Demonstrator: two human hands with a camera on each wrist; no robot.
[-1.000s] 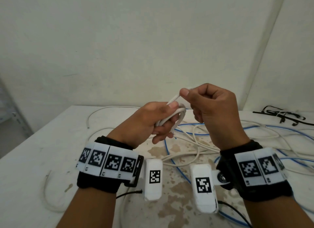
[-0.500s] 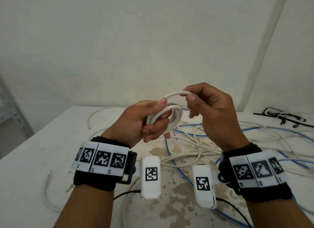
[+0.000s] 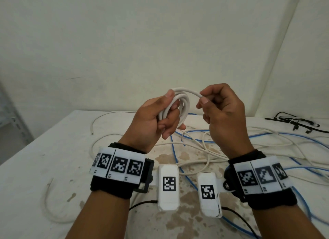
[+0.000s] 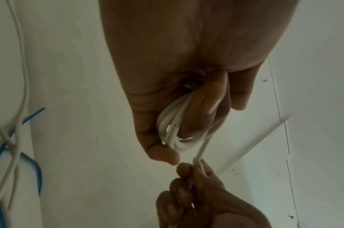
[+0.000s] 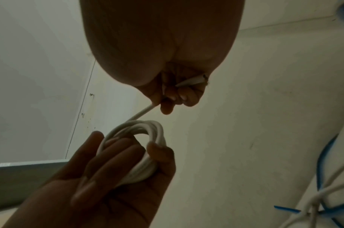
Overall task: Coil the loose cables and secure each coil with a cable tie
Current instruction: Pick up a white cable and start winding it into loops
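A small coil of white cable (image 3: 183, 105) (image 4: 172, 132) (image 5: 146, 135) is held above the table in my left hand (image 3: 158, 117), thumb on top and fingers curled through its loops. The cable's free end (image 3: 193, 93) arches from the coil's top to my right hand (image 3: 219, 112), which pinches it between thumb and forefinger with the other fingers curled. In the right wrist view the cut tip (image 5: 192, 80) shows inside the right palm. The hands are a short gap apart. Black cable ties (image 3: 295, 122) lie at the table's far right.
Loose white cables (image 3: 204, 149) and blue cables (image 3: 277, 136) tangle on the stained white table (image 3: 44, 158) under and right of my hands. Another white cable (image 3: 51, 208) loops at the front left. Walls stand close behind; a metal shelf (image 3: 10, 117) is at the left.
The coil has grown from a single loop to several turns in the left hand. The right hand brought the free end over the top and now holds it out to the right.
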